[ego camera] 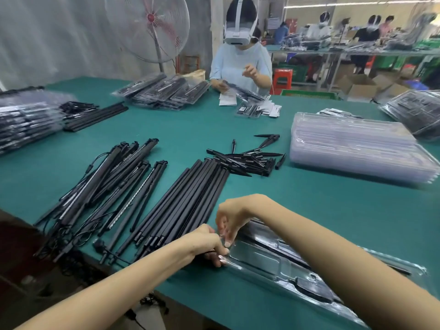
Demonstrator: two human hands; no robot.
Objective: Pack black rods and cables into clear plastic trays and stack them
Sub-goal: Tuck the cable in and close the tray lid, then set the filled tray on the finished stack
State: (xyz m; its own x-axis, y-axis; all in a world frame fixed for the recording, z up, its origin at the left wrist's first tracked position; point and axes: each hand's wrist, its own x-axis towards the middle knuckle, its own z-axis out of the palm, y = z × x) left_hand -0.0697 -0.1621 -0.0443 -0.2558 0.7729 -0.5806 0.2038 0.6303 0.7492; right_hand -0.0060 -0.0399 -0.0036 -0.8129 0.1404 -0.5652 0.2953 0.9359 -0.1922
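Both bare hands meet at the left end of a clear plastic tray (269, 258) lying at the near edge of a green table (297, 194). The left hand (209, 244) curls its fingers round the tray's end corner, gripping it. The right hand (229, 219) comes down from above, fingertips pinched on the tray's rim just beside the left hand; motion blur hides exactly what sits between the fingertips. Inside the tray, a black rod (273, 248) lies along a moulded channel, and a dark coiled cable (312, 290) sits in a recess nearer the right end. The right forearm crosses over much of the tray.

Just left of the hands lies a neat row of plain black rods (185, 203). Further left is a looser heap of light bars with trailing cables (107, 186). Behind the rods sits a small pile of black ground spikes (250, 160). To the right rests a stack of empty clear trays (357, 153). Packed trays are stacked at the far left (26, 120), in the middle distance (162, 91), and far right (414, 110). Across the table a second person (240, 60) wearing a headset handles another tray, with a standing fan (147, 27) behind.
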